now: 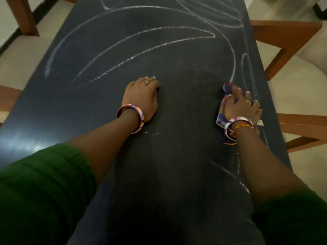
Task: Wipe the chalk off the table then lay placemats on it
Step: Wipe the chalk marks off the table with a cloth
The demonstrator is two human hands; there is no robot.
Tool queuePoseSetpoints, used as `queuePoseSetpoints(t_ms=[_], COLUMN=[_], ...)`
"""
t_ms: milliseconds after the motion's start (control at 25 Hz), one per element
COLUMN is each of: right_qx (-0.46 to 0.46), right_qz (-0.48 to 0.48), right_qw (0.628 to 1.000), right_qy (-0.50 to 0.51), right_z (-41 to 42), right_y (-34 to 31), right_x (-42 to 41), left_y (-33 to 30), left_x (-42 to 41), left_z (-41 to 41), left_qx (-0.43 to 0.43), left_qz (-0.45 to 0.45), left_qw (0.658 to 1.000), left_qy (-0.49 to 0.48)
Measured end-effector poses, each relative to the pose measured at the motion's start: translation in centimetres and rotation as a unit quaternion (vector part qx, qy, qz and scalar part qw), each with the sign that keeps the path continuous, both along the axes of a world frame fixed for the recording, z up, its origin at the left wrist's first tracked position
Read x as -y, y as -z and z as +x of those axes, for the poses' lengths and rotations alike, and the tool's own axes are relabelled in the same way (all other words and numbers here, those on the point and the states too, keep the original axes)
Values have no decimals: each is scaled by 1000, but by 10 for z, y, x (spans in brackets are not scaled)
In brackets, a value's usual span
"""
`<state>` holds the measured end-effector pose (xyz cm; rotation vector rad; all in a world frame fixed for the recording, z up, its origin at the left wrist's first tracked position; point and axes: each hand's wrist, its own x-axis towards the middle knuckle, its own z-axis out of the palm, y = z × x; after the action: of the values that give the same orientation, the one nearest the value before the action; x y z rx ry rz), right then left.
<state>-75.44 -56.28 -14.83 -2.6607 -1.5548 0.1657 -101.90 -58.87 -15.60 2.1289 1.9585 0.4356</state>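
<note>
Cloth (223,110): purple patterned, lying flat on the dark table (177,156), near its right edge. My right hand (242,105) rests on top of the cloth, fingers spread and fairly straight, pressing it down; nothing is curled round it. Cloth edges show beyond the hand on the far side and on the side toward the table's middle.

Chalk lines (141,34): long white curves across the far half of the table, plus thinner strokes running along the right edge past the cloth. Faint marks also nearer me on that side.

My left hand (141,98): palm down on the table's middle, well apart from the cloth; fingers bent at the tips, holding nothing.

Bangles on both wrists; green sleeves.

Wooden chairs (290,38) stand on both sides of the table.
</note>
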Motion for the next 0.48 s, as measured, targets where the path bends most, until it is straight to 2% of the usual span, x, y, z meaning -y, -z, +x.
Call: queuePoseSetpoints(t_ms=[40,80,200,280,360,400,480], right_qx=[-7,-10,-25,-15,27,37,0], right_qz=[3,13,30,31,30,19,0], right_qw=[1000,1000,981,959,964,975,995], right_qy=[28,10,-190,-282,-264,-220,-101], right_z=[-5,-24,-101,-108,-64,-35,5], right_y=[-2,-2,10,14,10,6,-2], right_x=[2,3,13,12,-7,-15,-24], left_y=[0,0,-1,-1,-1,-1,1], left_x=[0,0,0,1,2,2,0], left_z=[1,2,2,1,1,2,1], left_qx=[-2,-3,-6,-9,-4,-3,-2], left_qz=[1,3,-1,-8,-14,-14,-3], left_qw=[1000,1000,1000,1000,1000,1000,1000], left_qy=[0,-1,-5,-2,7,6,-1])
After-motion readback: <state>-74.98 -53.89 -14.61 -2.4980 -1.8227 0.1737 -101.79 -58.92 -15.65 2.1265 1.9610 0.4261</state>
